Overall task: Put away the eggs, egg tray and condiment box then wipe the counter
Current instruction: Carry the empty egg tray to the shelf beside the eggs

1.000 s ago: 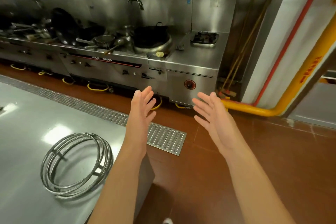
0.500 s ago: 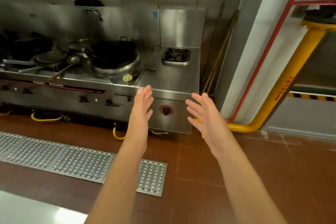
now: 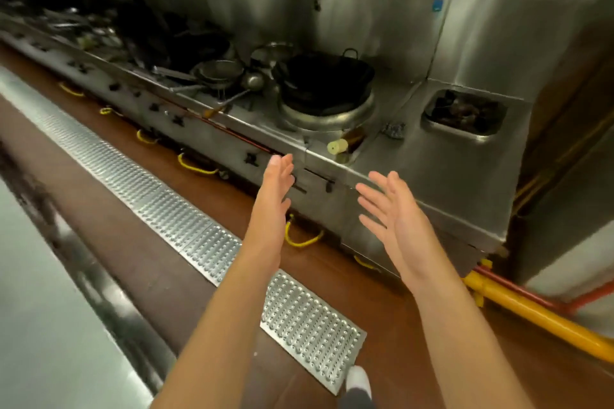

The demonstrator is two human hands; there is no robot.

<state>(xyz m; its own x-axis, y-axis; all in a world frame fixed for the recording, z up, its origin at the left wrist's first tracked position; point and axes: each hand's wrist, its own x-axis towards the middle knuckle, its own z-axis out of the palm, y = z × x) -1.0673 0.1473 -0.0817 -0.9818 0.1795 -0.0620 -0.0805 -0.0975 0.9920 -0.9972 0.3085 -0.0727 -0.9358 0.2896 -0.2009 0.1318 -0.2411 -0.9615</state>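
Left hand (image 3: pixel 274 199) and right hand (image 3: pixel 395 219) both released, fingers straight, holding nothing. Eggs, egg tray, condiment box: none in view. Expect eggs fragile; support the tray from beneath. Table (image 3: pixel 40 325) lies left of hands.

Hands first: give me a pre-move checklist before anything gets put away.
1. Left hand free: ok, fingers straight, holding nothing.
2. Right hand free: ok, open, palm turned inward.
3. Eggs, egg tray, condiment box located: not ok, none in view.
4. Wiping cloth at hand: cannot tell, none visible.
5. Path to the stove line: ok, brown floor and drain grate show no obstacles.
6. Burner under black wok off: cannot tell.
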